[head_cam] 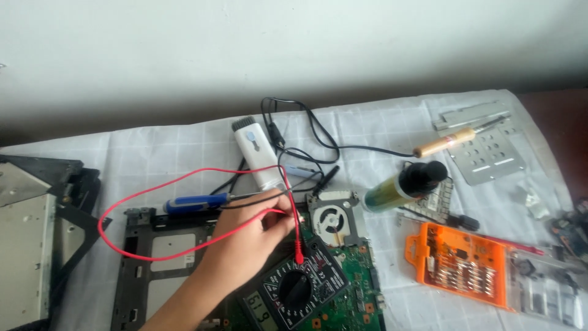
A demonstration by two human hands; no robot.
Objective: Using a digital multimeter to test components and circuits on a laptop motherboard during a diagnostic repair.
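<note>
My left hand (251, 230) reaches in from the lower left and lies over a dark laptop chassis (144, 260). Its fingers are closed on the multimeter probes (283, 205), close to a cooling fan (334, 220) on a green circuit board (352, 279). A red lead (122, 202) loops out to the left and plugs into the black multimeter (294, 291), which lies on the board just below the hand. A black lead (312, 125) runs up across the cloth. My right hand is out of sight.
A blue-handled screwdriver (193, 203) and a white brush tool (256, 153) lie above the hand. To the right are a green bottle with a black cap (401, 186), a wooden-handled soldering iron (444, 144), a perforated metal plate (490, 150) and an orange bit case (459, 263). Dismantled casing parts (27, 245) lie at the left.
</note>
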